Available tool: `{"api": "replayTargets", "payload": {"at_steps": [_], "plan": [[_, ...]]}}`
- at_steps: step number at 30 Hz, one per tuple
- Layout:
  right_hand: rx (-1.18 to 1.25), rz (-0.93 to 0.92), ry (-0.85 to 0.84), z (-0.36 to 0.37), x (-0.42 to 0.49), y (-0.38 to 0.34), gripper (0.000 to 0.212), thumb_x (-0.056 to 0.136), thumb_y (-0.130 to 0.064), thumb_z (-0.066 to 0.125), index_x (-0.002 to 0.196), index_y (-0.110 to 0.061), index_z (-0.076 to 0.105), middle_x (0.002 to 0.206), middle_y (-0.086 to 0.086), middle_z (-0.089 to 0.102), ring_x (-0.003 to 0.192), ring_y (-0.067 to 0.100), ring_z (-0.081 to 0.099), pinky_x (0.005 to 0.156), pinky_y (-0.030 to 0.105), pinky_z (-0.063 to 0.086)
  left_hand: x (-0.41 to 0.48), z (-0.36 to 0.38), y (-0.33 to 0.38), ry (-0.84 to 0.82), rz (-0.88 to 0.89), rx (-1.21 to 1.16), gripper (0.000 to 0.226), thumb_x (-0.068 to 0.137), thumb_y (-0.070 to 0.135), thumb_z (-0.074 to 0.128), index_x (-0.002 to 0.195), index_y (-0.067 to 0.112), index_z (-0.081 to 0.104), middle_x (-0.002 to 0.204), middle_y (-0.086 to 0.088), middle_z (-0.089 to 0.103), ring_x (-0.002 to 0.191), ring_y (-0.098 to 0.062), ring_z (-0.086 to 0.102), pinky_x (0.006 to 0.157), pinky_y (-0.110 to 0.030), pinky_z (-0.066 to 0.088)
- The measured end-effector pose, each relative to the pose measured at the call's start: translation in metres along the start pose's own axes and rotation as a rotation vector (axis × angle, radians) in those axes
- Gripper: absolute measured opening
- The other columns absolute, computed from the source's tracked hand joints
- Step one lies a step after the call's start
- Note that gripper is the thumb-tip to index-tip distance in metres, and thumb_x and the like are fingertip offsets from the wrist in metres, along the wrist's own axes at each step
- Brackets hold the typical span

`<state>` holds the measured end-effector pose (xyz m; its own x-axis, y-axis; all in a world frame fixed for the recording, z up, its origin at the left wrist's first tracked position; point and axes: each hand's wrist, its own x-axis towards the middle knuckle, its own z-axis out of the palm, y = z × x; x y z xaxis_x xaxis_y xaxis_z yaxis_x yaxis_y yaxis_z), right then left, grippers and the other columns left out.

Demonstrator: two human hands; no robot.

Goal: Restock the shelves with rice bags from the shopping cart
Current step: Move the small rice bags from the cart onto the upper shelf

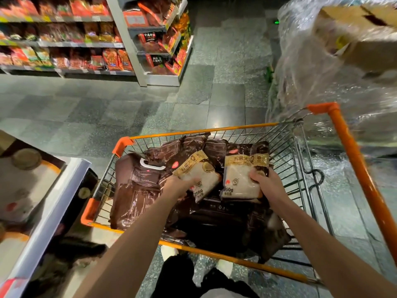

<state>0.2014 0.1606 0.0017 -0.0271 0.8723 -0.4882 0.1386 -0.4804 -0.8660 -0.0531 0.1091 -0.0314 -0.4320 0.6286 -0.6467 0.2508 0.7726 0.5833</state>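
Observation:
An orange-framed wire shopping cart stands in front of me, filled with several dark brown rice bags. My left hand grips a small clear rice pack with a gold top, tilted to the left above the pile. My right hand grips a second small rice pack, held upright beside the first. Both packs show white rice and a 250g label. Both of my arms reach down into the cart basket.
A low white shelf unit with round-lidded goods stands at the left. Shelves of red snack packs line the far left. A plastic-wrapped pallet with cardboard boxes rises at the right. Grey tiled floor lies ahead.

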Motion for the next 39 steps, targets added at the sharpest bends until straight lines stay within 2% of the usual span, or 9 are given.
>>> {"api": "replayTargets", "payload": {"at_steps": [4, 11, 16, 21, 25, 29, 32, 36, 39], "plan": [[0.002, -0.003, -0.002, -0.003, -0.006, -0.002, 0.025, 0.091, -0.013, 0.065, 0.115, -0.015, 0.058, 0.109, 0.008, 0.068, 0.097, 0.028, 0.068, 0.090, 0.046, 0.055, -0.003, 0.006, -0.004, 0.038, 0.092, -0.165, 0.031, 0.079, 0.027, 0.082, 0.100, 0.016, 0.061, 0.099, -0.001, 0.068, 0.088, -0.016, 0.064, 0.065, -0.024, 0.049], [-0.010, -0.103, -0.070, 0.010, -0.016, -0.036, 0.019, 0.091, -0.009, 0.063, 0.101, -0.025, 0.059, 0.103, 0.004, 0.069, 0.093, 0.025, 0.065, 0.079, 0.035, 0.052, -0.022, -0.026, -0.001, -0.182, 0.046, -0.589, 0.022, 0.100, 0.004, 0.050, 0.118, -0.007, 0.056, 0.115, -0.017, 0.065, 0.094, -0.021, 0.061, 0.064, -0.025, 0.055], [0.047, -0.121, -0.238, 0.045, -0.031, -0.072, 0.027, 0.089, -0.010, 0.064, 0.115, -0.014, 0.058, 0.098, 0.006, 0.069, 0.078, 0.022, 0.066, 0.057, 0.024, 0.050, -0.036, -0.058, -0.008, -0.310, 0.120, -0.934, 0.036, 0.099, 0.002, 0.049, 0.133, -0.010, 0.048, 0.132, -0.028, 0.059, 0.113, -0.036, 0.062, 0.075, -0.055, 0.059], [0.136, -0.135, -0.343, 0.086, -0.062, -0.106, 0.026, 0.087, -0.014, 0.068, 0.113, -0.011, 0.065, 0.101, 0.011, 0.071, 0.082, 0.027, 0.068, 0.061, 0.031, 0.056, -0.067, -0.114, -0.029, -0.200, 0.309, -1.139, 0.033, 0.090, -0.004, 0.058, 0.123, 0.000, 0.056, 0.116, -0.021, 0.069, 0.101, -0.032, 0.070, 0.088, -0.053, 0.056], [0.186, -0.088, -0.448, 0.120, -0.105, -0.122, 0.031, 0.093, -0.011, 0.059, 0.123, -0.001, 0.059, 0.115, 0.017, 0.067, 0.100, 0.032, 0.065, 0.078, 0.035, 0.056, -0.111, -0.161, -0.054, 0.020, 0.456, -1.056, 0.029, 0.091, -0.011, 0.056, 0.115, 0.008, 0.055, 0.107, -0.014, 0.070, 0.081, -0.014, 0.073, 0.074, -0.029, 0.061], [0.173, -0.081, -0.582, 0.158, -0.157, -0.142, 0.005, 0.094, -0.007, 0.057, 0.097, -0.009, 0.060, 0.089, 0.010, 0.068, 0.071, 0.021, 0.069, 0.045, 0.023, 0.054, -0.159, -0.206, -0.083, 0.139, 0.435, -1.053, 0.029, 0.088, -0.011, 0.058, 0.117, -0.006, 0.057, 0.106, -0.020, 0.070, 0.085, -0.025, 0.071, 0.081, -0.042, 0.058], [0.183, -0.074, -0.710, 0.189, -0.192, -0.159, 0.012, 0.093, -0.010, 0.060, 0.104, -0.006, 0.063, 0.078, 0.009, 0.075, 0.062, 0.017, 0.072, 0.042, 0.025, 0.053, -0.203, -0.243, -0.097, 0.169, 0.443, -1.175, 0.033, 0.086, -0.017, 0.052, 0.109, 0.004, 0.062, 0.102, -0.015, 0.072, 0.093, -0.031, 0.069, 0.087, -0.051, 0.057], [0.169, -0.093, -0.873, 0.239, -0.241, -0.188, 0.020, 0.095, -0.012, 0.056, 0.114, -0.005, 0.059, 0.099, 0.014, 0.071, 0.070, 0.023, 0.073, 0.048, 0.037, 0.058, -0.265, -0.306, -0.115, 0.377, 0.419, -1.040, 0.013, 0.082, 0.023, 0.074, 0.090, 0.013, 0.070, 0.074, -0.001, 0.065, 0.063, -0.014, 0.054, 0.065, -0.028, 0.046], [0.139, -0.161, -0.915, 0.280, -0.278, -0.210, 0.018, 0.093, -0.014, 0.058, 0.110, -0.009, 0.059, 0.092, 0.012, 0.069, 0.062, 0.021, 0.071, 0.042, 0.033, 0.055, -0.301, -0.344, -0.111, 0.570, 0.397, -0.916, 0.030, 0.080, 0.047, 0.077, 0.075, 0.019, 0.068, 0.062, -0.001, 0.057, 0.049, -0.017, 0.048, 0.047, -0.023, 0.036]]}}
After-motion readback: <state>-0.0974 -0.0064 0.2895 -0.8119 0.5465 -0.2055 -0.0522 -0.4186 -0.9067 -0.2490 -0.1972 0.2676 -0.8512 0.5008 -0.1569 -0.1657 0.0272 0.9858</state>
